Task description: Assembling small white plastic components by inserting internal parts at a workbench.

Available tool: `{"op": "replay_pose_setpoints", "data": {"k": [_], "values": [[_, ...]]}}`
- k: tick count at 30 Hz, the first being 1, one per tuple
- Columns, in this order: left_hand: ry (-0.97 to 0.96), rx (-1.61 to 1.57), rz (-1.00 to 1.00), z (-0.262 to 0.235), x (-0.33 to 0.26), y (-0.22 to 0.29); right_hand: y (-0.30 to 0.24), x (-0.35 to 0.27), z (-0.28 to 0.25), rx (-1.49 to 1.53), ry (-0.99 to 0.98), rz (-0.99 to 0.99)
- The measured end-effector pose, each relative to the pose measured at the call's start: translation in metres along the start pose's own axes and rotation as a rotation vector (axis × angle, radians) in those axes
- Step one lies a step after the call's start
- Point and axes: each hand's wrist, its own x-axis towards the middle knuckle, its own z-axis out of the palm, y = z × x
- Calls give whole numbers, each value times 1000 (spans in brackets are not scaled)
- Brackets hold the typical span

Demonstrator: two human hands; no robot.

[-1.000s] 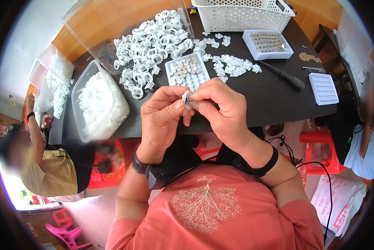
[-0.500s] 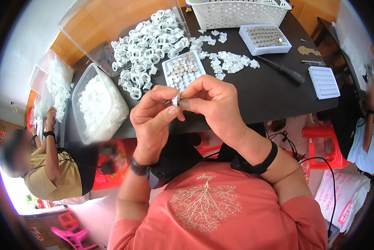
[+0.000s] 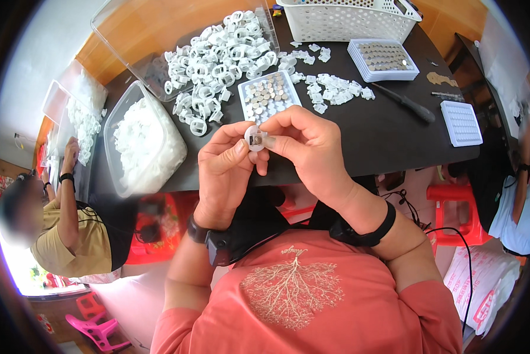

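Note:
A small round white plastic casing (image 3: pixel 255 138), with a dark opening and a bit of metal inside, sits between my fingertips above the table's front edge. My left hand (image 3: pixel 221 171) grips it from the left with thumb and fingers. Thumb and forefinger of my right hand (image 3: pixel 315 144) pinch at its right edge; whether a tiny separate part is between them I cannot tell. Just beyond lies a pale tray (image 3: pixel 242 107) of silver coin-shaped discs (image 3: pixel 265 92). Behind it to the left is a heap of white ring-shaped plastic casings (image 3: pixel 218 59). Small flat white plastic pieces (image 3: pixel 334 88) lie to the right.
A clear tub (image 3: pixel 173 159) of white parts stands at left, a large clear bin (image 3: pixel 123 50) behind. Right are stacked disc trays (image 3: pixel 386 75), a screwdriver (image 3: pixel 409 103), a pale gridded tray (image 3: pixel 461 124) and a white basket (image 3: pixel 347 26). A co-worker (image 3: pixel 73 236) sits at left.
The casing has turned from edge-on so its open face with the metal shows. Both hands keep hold of it. The view has shifted slightly.

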Motion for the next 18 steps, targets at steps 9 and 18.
{"op": "replay_pose_setpoints", "data": {"k": [9,18], "values": [[18,10,-26,4,-1,8,12,-4,-1,-289,-4,-239],[-22,750,358,49,14,19,-8,4,-7,234,87,174]]}}
